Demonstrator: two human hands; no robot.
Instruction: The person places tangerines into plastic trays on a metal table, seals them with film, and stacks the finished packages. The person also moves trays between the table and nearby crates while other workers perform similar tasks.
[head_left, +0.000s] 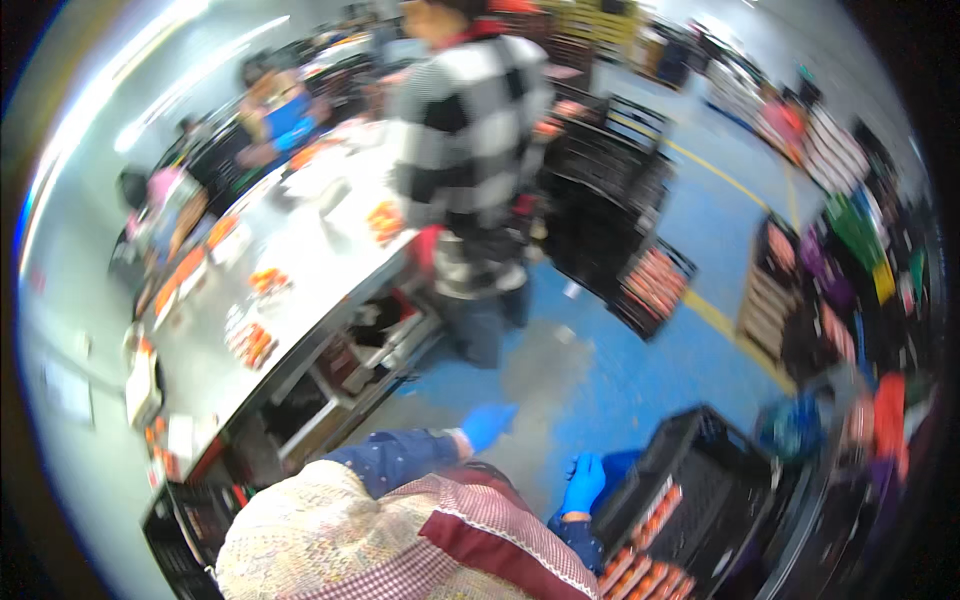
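My left hand (487, 427), in a blue glove, reaches forward over the floor in front of my body and holds nothing that I can see; its fingers are blurred. My right hand (584, 482), also blue-gloved, hangs low at my right side with its fingers curled, beside a black plastic crate (701, 480). Nothing shows in it. Along that crate's near side lie packs of small orange-red produce (652, 574). Over my front hangs an apron with checked cloth and a dark red band.
A metal worktable (300, 232) bears groups of orange-red produce. A person in a checked jacket (472, 127) stands at its end; other people stand across it. Stacked black crates (600, 180) and a crate of packs (654, 283) stand on the blue floor.
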